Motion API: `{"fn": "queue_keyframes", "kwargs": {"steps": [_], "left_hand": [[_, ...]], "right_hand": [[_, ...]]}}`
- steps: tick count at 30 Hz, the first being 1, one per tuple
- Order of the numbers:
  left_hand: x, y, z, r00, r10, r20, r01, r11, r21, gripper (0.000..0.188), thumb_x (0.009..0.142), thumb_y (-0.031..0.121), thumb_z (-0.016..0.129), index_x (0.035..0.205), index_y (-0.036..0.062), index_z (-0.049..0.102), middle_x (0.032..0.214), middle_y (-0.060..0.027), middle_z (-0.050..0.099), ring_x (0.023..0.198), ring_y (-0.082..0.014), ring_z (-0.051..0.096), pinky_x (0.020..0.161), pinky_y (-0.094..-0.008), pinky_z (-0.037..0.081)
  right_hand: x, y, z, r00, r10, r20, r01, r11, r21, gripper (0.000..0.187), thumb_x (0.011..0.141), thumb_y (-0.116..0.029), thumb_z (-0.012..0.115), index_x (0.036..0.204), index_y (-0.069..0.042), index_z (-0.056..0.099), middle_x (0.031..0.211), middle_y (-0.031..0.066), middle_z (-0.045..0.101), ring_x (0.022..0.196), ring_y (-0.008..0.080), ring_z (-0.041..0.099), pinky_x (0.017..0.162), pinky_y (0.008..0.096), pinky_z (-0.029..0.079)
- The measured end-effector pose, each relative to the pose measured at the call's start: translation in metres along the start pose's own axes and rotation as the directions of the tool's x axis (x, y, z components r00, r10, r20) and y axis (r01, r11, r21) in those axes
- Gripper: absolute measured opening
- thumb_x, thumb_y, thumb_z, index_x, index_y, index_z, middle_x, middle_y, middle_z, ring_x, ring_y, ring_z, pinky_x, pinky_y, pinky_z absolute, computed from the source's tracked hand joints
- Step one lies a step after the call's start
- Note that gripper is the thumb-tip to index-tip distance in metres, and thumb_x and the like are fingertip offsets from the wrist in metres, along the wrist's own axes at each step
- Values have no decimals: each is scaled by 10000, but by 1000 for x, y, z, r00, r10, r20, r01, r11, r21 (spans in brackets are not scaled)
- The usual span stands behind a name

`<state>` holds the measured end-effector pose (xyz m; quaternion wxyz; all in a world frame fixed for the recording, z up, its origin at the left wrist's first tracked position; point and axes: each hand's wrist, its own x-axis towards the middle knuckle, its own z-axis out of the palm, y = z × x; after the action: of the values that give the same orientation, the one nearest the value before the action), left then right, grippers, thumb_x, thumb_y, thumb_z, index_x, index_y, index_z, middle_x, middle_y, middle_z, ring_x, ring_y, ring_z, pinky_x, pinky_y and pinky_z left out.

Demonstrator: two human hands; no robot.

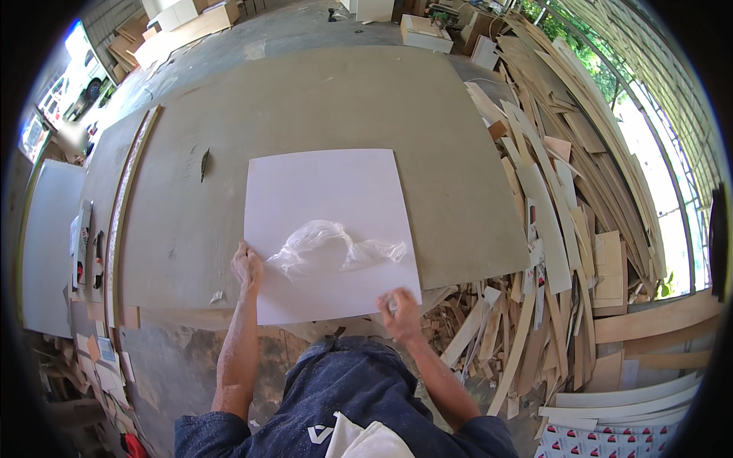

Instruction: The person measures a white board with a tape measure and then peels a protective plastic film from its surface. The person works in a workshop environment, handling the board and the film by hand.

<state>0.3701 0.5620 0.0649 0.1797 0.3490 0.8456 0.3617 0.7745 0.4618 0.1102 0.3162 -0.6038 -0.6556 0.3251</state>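
Observation:
A white rectangular panel point(328, 183) lies on the large grey-brown tabletop point(450, 175), its near edge reaching past the table's front edge. My left hand point(247, 267) is closed on the panel's left edge, thumb upward. A crumpled clear plastic bag point(321, 240) rests across the panel's middle. Over the near right corner, my right hand point(400, 314) is curled closed around something small and pale, mostly hidden by the fingers and slightly blurred. Whitish dust coats both hands and forearms.
A long narrow strip point(122, 214) lies along the table's left side, beside a utility knife point(98, 259). One small dark piece point(205, 164) sits left of the panel. Piled wood offcuts point(550, 191) crowd the right side. Pale boxes point(426, 34) stand on the floor beyond.

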Motion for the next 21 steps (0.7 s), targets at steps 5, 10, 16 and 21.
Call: {"fn": "queue_keyframes", "kwargs": {"steps": [5, 10, 16, 21], "left_hand": [[10, -25, -12, 999, 25, 42, -38, 938, 345, 453, 974, 185, 516, 1392, 53, 633, 1189, -234, 626, 1130, -384, 590, 972, -448, 478], [-21, -18, -2, 983, 104, -152, -48, 941, 335, 415, 943, 77, 597, 1355, 87, 640, 1333, -182, 546, 1278, -367, 482, 1062, -475, 400], [-118, 0, 11, 895, 397, -203, -355, 910, 216, 411, 862, 22, 669, 1265, 82, 617, 1338, -174, 528, 1293, -360, 455, 1086, -513, 313], [-162, 6, 33, 589, 730, 348, -788, 615, 44, 380, 923, 166, 654, 1284, 63, 596, 1303, -174, 533, 1285, -347, 493, 1088, -494, 375]], "right_hand": [[91, 7, 0, 956, -279, 87, 292, 913, -286, 612, 888, -376, 759, 1368, -53, 562, 1395, 154, 478, 1299, 366, 417, 1092, 511, 362], [124, 12, 35, 841, -325, 433, 481, 815, -322, 669, 865, -408, 784, 1397, -74, 554, 1413, 118, 456, 1330, 328, 385, 1148, 505, 303], [124, 41, 63, 753, -578, 315, 650, 730, -213, 212, 829, -48, 717, 1028, -48, 641, 1037, 83, 604, 1087, 305, 540, 967, 466, 434], [125, 41, 71, 720, -663, 205, 693, 704, -155, 182, 791, 38, 678, 927, -37, 582, 907, 109, 593, 918, 323, 582, 820, 437, 487]]}}
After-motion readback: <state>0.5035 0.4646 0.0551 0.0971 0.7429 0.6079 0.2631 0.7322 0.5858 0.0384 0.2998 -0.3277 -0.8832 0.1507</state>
